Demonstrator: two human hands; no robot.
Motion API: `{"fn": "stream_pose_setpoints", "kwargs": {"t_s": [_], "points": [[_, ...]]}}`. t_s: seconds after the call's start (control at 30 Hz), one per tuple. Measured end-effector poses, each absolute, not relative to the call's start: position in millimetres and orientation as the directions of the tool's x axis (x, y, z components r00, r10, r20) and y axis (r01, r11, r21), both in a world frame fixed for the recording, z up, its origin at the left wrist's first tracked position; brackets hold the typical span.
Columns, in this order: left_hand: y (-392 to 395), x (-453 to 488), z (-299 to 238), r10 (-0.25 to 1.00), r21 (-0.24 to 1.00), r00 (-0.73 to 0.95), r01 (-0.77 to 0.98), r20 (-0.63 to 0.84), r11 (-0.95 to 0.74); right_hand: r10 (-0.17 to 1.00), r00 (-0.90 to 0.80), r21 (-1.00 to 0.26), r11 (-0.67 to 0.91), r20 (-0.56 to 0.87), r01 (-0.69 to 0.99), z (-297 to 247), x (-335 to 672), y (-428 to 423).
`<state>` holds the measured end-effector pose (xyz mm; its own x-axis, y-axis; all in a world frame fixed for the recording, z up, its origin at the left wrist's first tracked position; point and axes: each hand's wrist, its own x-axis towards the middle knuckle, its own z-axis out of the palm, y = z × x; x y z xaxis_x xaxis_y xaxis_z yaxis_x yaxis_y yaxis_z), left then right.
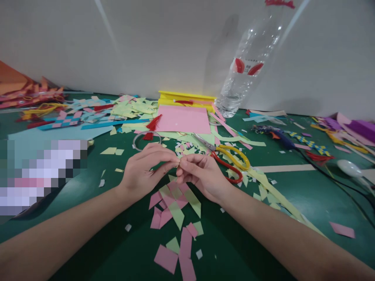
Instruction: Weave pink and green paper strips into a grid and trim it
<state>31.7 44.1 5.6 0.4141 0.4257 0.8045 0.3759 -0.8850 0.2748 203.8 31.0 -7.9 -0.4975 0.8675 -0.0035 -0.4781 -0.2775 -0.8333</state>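
My left hand [148, 168] and my right hand [202, 173] meet fingertip to fingertip above the green table. Both are closed in a pinch, and whatever sits between the fingertips is too small to make out. Just below them lies a woven piece of pink and light green paper strips [175, 199], partly hidden by my fingers. Cut pink paper pieces [166, 258] and small green scraps are scattered nearer to me. Scissors with yellow and red handles [233, 156] lie open just beyond my right hand. A roll of clear tape [134, 142] rests beyond my left hand.
A pink paper sheet [183, 120] lies before a yellow folded piece [187, 97]. A tall plastic bottle [244, 70] stands by the wall. To the right are a corded glue gun [275, 136] and a white spoon [350, 168]. Light green scraps [133, 107] pile at the back.
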Motion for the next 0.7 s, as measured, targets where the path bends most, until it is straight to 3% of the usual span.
{"fn": "stream_pose_setpoints", "kwargs": {"t_s": [0.27, 0.7], "points": [[44.4, 30.8, 4.6, 0.427, 0.268, 0.41, 0.391, 0.806, -0.881, 0.872, -0.489, -0.845, -0.268, -0.009, -0.463, -8.3, 203.2, 30.0], [46.3, 29.6, 2.9, 0.351, 0.155, 0.458, 0.412, 0.817, -0.898, 0.88, -0.474, -0.866, -0.217, 0.025, -0.45, -7.7, 201.9, 29.8]]}}
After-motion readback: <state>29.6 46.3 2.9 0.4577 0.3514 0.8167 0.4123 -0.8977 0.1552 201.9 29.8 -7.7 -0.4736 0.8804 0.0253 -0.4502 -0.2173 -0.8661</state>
